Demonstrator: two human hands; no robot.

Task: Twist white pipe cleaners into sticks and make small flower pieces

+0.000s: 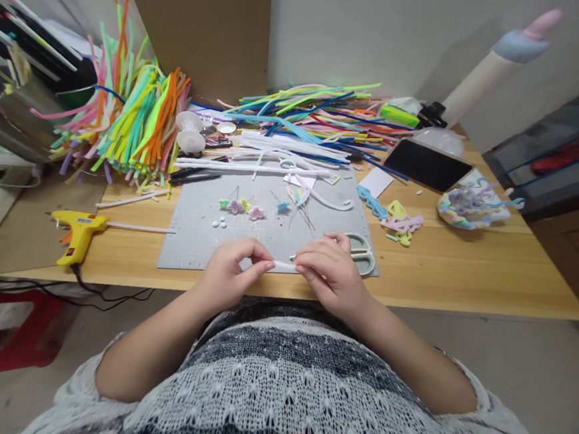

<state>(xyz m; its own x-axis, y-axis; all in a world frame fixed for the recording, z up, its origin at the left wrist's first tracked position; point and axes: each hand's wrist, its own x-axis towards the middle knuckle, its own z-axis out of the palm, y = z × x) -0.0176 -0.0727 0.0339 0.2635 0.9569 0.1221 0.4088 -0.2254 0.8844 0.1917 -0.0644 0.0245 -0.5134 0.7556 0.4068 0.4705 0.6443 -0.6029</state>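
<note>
A short piece of white pipe cleaner (284, 266) stretches between my hands, just above the near edge of the grey mat (192, 236). My left hand (232, 269) pinches one end between thumb and forefinger. The other end is pinched by my right hand (333, 270). Partly hidden behind my right hand lie scissors (364, 255) with pale green handles. Beyond my hands on the mat are small pastel flowers (240, 206) on thin wire stems, a blue flower (283, 207) and several white beads (219, 223).
A yellow glue gun (80, 230) lies left, its cord hanging off the table. Bundled pipe cleaners (141, 118) stand back left; loose ones (317, 115) pile along the wall. A phone (426, 164), pastel twisted pieces (402, 224) and a pastel bowl-shaped piece (465, 209) are right.
</note>
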